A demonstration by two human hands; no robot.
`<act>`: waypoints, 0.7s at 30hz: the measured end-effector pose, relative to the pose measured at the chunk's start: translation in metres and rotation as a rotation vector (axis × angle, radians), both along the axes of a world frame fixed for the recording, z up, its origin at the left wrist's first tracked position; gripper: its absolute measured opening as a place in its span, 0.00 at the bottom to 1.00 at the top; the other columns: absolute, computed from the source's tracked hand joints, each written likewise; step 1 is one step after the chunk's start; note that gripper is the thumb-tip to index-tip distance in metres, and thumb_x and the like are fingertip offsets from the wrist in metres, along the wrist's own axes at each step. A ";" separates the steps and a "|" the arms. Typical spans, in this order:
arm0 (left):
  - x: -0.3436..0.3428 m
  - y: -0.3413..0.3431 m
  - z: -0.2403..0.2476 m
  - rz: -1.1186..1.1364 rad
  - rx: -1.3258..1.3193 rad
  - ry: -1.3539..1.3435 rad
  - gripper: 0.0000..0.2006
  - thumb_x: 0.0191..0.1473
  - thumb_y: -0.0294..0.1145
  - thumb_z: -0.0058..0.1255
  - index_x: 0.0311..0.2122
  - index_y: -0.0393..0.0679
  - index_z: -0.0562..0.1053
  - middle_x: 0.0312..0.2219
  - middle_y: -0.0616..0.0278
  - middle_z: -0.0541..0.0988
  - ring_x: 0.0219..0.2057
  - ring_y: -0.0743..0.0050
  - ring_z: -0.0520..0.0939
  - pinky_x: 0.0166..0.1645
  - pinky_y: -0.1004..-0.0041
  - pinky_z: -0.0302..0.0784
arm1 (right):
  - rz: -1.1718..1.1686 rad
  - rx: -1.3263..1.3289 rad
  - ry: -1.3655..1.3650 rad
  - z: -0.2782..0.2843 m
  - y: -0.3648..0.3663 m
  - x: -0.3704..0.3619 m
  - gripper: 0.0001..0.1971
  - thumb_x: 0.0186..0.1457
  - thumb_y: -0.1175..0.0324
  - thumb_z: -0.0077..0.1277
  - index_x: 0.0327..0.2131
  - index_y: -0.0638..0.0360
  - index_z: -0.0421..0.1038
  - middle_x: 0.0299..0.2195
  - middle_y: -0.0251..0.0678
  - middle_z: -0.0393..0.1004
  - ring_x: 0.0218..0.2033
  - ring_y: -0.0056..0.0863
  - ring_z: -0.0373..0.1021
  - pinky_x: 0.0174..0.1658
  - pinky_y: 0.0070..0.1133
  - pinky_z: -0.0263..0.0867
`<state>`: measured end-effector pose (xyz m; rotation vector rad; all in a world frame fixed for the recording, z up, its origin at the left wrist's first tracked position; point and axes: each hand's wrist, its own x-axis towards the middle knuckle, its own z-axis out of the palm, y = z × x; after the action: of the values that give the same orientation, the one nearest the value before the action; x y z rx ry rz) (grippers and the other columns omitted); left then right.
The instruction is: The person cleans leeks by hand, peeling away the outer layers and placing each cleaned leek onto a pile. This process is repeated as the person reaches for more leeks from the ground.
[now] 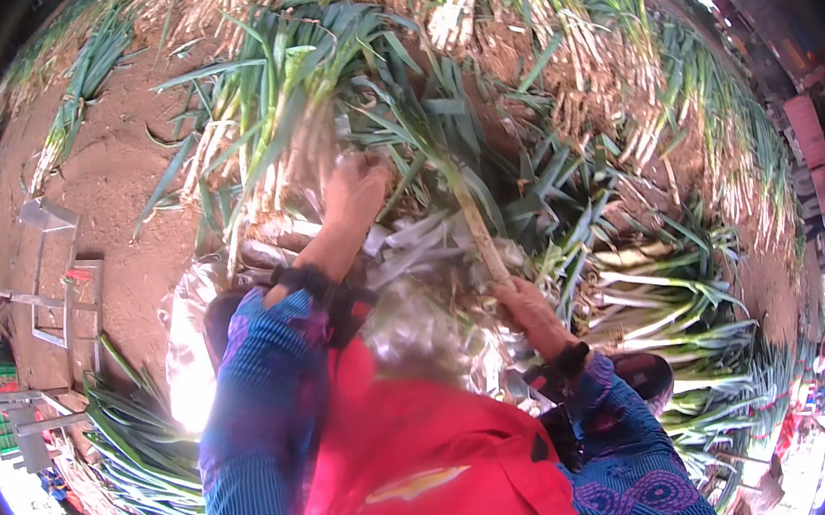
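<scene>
My right hand (531,317) is closed around the lower end of a long leek (468,213). Its pale stalk slants up and away to the left, and its dark green leaves spread out at the far end. My left hand (358,195) reaches forward beside a heap of leeks (300,98) with green tops and whitish stems. Motion smears its fingers, so their grip cannot be made out. Between my arms lies crumpled clear plastic (417,302), with pale stalks around it.
Piled leeks (664,306) lie on my right, stems toward me. More bunches (600,37) line the brown soil (141,115) at the back. On the left stand a metal-framed stool (50,296) and a green crate (1,386). A red apron (435,466) covers my lap.
</scene>
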<state>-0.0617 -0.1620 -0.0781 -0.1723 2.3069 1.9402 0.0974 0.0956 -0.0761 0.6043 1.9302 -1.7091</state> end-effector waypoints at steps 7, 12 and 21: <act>0.060 0.096 -0.073 -0.067 0.471 -0.687 0.21 0.54 0.54 0.44 0.42 0.45 0.70 0.40 0.62 0.73 0.40 0.66 0.74 0.39 0.63 0.71 | -0.057 0.000 -0.026 0.078 0.023 0.109 0.11 0.54 0.62 0.49 0.34 0.60 0.65 0.17 0.22 0.59 0.15 0.11 0.54 0.17 0.13 0.50; 0.092 0.156 -0.106 -0.105 0.771 -0.732 0.17 0.53 0.49 0.48 0.38 0.47 0.72 0.31 0.65 0.77 0.33 0.69 0.77 0.36 0.66 0.73 | 0.035 0.195 -0.002 0.103 0.029 0.181 0.13 0.51 0.63 0.53 0.35 0.63 0.68 0.21 0.26 0.66 0.20 0.12 0.60 0.22 0.13 0.56; 0.078 0.187 -0.030 -0.177 0.977 -0.585 0.09 0.54 0.36 0.49 0.38 0.43 0.71 0.31 0.62 0.77 0.32 0.68 0.78 0.37 0.67 0.77 | 0.206 0.589 0.012 0.090 0.068 0.213 0.17 0.49 0.61 0.53 0.40 0.61 0.70 0.27 0.44 0.74 0.29 0.32 0.72 0.34 0.27 0.66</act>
<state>0.0168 0.0248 -0.1084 -0.3460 0.8607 2.2601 0.3104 0.1635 0.0135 0.5680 2.4182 -1.0128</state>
